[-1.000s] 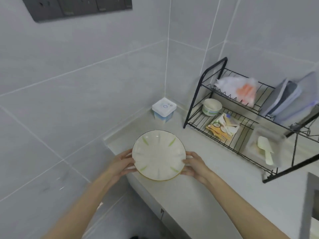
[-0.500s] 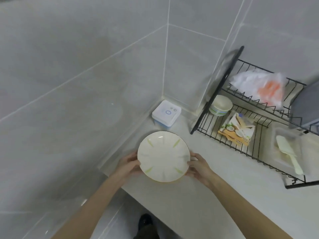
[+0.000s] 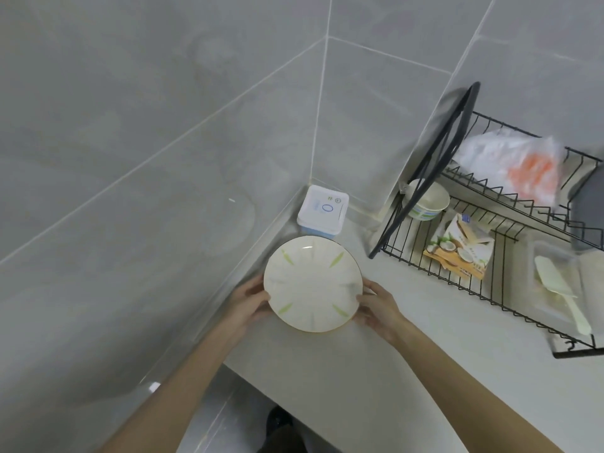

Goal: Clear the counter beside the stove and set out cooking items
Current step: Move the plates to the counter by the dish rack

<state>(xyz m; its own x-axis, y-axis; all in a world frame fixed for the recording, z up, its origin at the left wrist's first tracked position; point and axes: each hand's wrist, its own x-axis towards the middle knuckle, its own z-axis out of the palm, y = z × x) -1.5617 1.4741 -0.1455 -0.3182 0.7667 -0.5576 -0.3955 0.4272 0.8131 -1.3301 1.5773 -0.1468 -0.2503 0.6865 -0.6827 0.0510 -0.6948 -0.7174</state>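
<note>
A round white plate (image 3: pixel 312 284) with pale green leaf marks and a thin dark rim is low over the pale counter (image 3: pixel 425 354), near the corner of the tiled walls. My left hand (image 3: pixel 250 302) grips its left edge and my right hand (image 3: pixel 376 308) grips its right edge, fingers curled under the rim. Whether the plate touches the counter is unclear. Behind it, in the corner, stands a small white box (image 3: pixel 323 209) with a blue base.
A black wire dish rack (image 3: pixel 425 256) stands on the counter to the right, holding a small bowl (image 3: pixel 428 199), a printed packet (image 3: pixel 459 250), a clear tray with a pale spatula (image 3: pixel 560 289) and a plastic bag (image 3: pixel 513 161) on top. The counter's front edge runs below my arms.
The plate, held in both hands, has moved toward the wall corner and lower toward the counter. My view has tilted down, so the rack has shifted right.
</note>
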